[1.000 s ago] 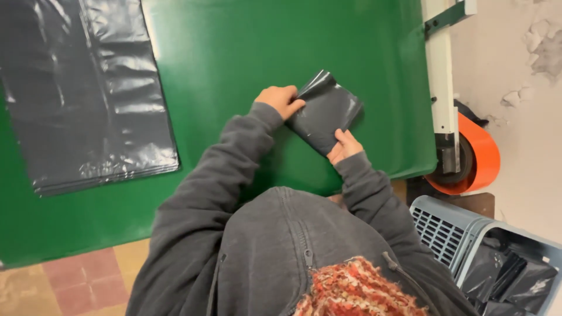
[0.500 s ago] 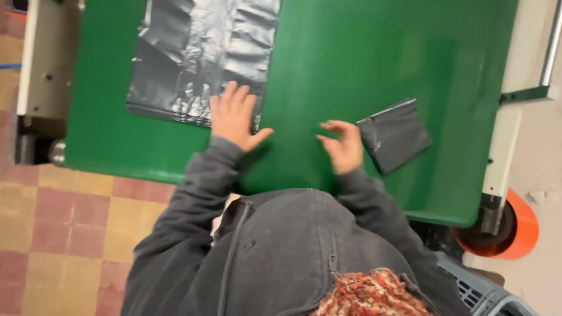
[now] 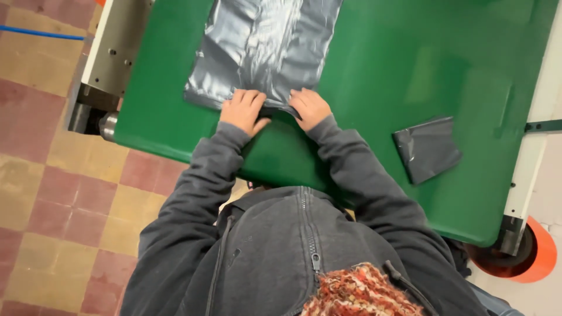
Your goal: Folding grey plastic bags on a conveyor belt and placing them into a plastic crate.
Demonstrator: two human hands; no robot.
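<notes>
1. While the grey plastic bag (image 3: 263,50) lay flat on the green counter (image 3: 410,64), both hands sat at its near edge, close together.
2. Left hand (image 3: 243,110): fingers curled over the near edge, knuckles up, apparently pinching the film (the grip underneath was hidden).
3. Right hand (image 3: 310,107): likewise curled onto the edge, where a small dark lip of film rose between the two hands.
4. Folded grey bag (image 3: 427,149): a compact packet, well apart to the right, near the counter's end.
5. Handling judgement: the film looked thin and slippery; the lifted edge would best be carried over evenly by both hands, corners matched, then smoothed flat to press out air.
6. Risk judgement: an uneven pull would likely skew the fold or wrinkle the sheet.
7. Surroundings: tiled floor (image 3: 41,175) at left, orange wheel (image 3: 541,254) at lower right.
</notes>
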